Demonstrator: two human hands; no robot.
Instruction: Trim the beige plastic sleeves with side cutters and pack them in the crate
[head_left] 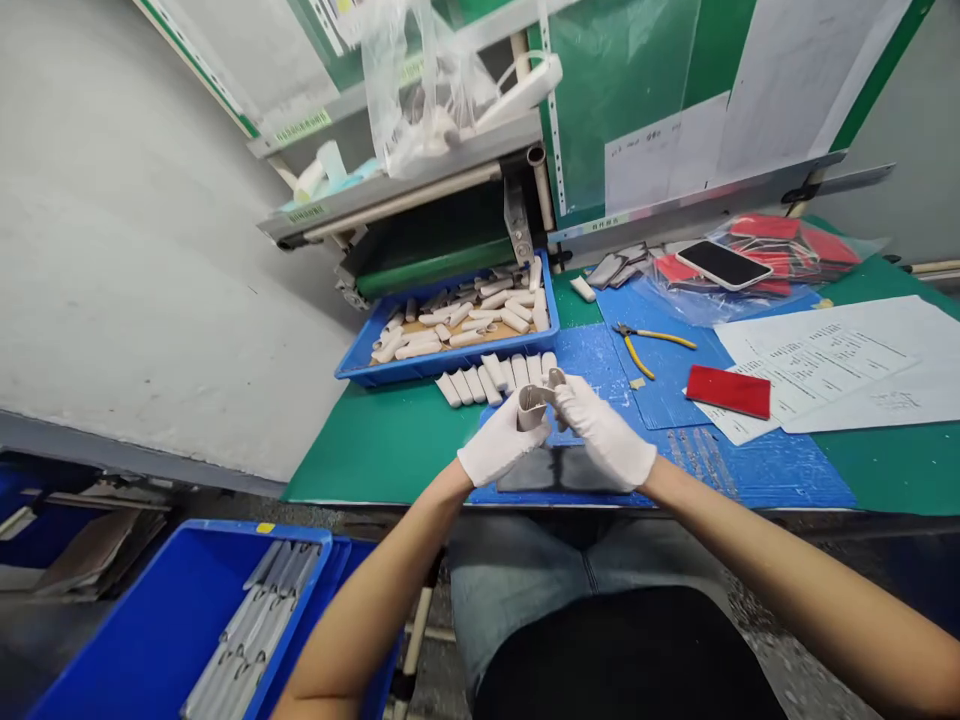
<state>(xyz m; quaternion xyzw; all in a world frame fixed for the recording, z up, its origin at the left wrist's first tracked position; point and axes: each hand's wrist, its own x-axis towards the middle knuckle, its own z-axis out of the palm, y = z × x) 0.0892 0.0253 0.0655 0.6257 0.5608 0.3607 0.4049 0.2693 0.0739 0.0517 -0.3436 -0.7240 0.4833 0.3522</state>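
Note:
Both my hands wear white gloves and meet over the front of the bench. My left hand [499, 445] and my right hand [604, 432] are both closed on one bent grey strip [534, 402], curled between the fingers. Under the hands a dark flat pad [562, 470] lies on a blue mat [750, 470]. Just beyond the hands a row of short white tube-like pieces [495, 378] lies side by side. Behind that row a shallow blue tray [450, 365] holds several more of these pieces.
Yellow-handled pliers [649, 345], a red flat card [729, 391], printed sheets [847, 365] and a phone [724, 264] on bagged red pieces lie to the right. A blue bin [150, 640] with grey strips stands on the floor at lower left. A wall closes the left side.

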